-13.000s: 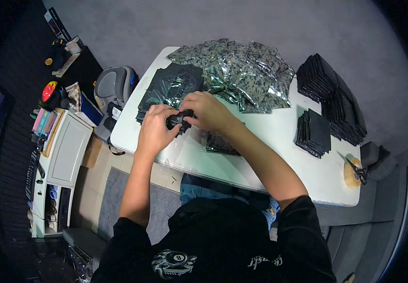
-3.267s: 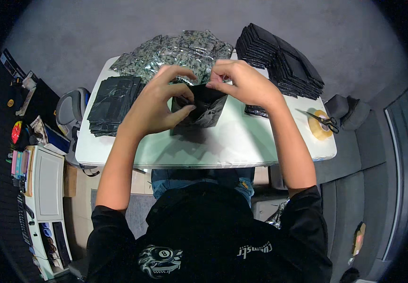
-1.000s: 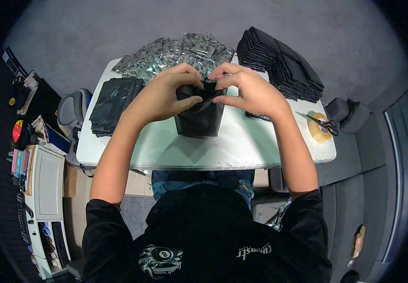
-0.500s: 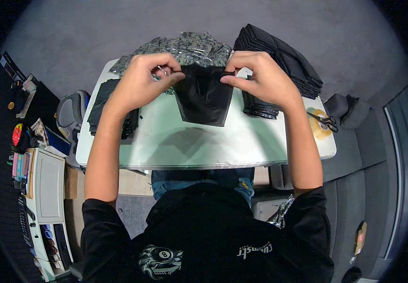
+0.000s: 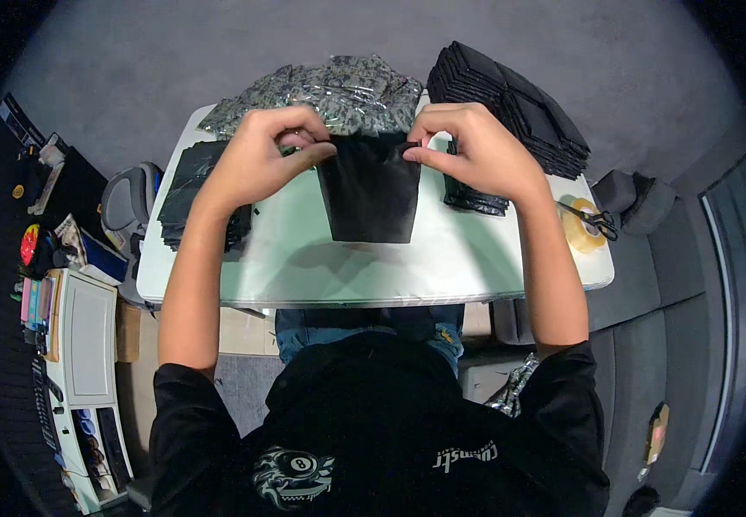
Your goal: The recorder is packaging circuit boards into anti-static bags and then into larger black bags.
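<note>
- Black pouch (image 5: 371,194) upright between the two hands, flat face toward the wearer, upper corners at the fingers, body hanging below them.
- Left hand (image 5: 262,158): thumb and fingers pinched narrow on the pouch's upper left corner.
- Right hand (image 5: 486,158): same narrow pinch on the upper right corner; top edge spans the gap between hands.
- Pouch in front of the white table (image 5: 476,276) as seen from above; shadow on the tabletop at its lower left. Whether the lower edge touches, cannot tell.
- Beyond the pouch: heap of camouflage-patterned packets (image 5: 338,86) in shiny clear wrap, its near side partly hidden by hands and pouch.
- Left: stack of black packets (image 5: 185,189), partly covered by the left forearm.
- Right: small black stack (image 5: 474,196), its upper part behind the right hand; larger black stacks (image 5: 511,103) farther out.
- Far right table end: scissors (image 5: 600,223) lying over a yellowish tape roll (image 5: 580,236).
- Forearms rise from black sleeves, well apart; hands bent inward, facing each other, thumbs nearer the wearer.
</note>
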The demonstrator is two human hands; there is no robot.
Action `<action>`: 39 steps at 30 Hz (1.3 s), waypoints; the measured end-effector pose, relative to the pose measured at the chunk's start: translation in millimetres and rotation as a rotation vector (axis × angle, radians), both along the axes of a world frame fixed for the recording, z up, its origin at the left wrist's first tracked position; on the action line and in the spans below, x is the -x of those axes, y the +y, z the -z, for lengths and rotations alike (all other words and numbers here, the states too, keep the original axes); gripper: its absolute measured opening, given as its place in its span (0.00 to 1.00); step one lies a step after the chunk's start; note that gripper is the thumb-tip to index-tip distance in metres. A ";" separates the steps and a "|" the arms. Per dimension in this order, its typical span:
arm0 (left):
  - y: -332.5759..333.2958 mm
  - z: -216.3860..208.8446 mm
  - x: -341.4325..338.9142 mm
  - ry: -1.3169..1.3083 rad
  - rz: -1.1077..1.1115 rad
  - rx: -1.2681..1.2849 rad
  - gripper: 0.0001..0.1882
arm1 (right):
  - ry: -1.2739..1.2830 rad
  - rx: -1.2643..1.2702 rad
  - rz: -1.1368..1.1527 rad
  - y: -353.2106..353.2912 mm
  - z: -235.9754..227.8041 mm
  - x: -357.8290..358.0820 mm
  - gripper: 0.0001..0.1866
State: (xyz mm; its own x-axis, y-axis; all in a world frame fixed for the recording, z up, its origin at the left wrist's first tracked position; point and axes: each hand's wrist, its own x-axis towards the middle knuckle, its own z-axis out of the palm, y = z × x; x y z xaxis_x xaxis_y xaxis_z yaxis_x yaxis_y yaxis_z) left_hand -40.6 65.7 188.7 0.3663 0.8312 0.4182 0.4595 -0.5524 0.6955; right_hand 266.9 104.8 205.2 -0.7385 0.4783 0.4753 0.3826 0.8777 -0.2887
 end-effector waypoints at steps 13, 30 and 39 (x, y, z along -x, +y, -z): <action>37.0 145.9 -20.4 -0.383 0.111 0.453 0.23 | 0.322 0.511 0.057 26.5 59.0 2.5 0.11; 6.5 140.3 -2.7 0.260 0.311 0.036 0.33 | -0.071 0.285 0.005 -3.1 152.2 2.4 0.24; 15.4 141.4 -6.9 0.374 0.114 0.066 0.27 | -0.068 0.382 0.013 12.2 157.6 15.0 0.22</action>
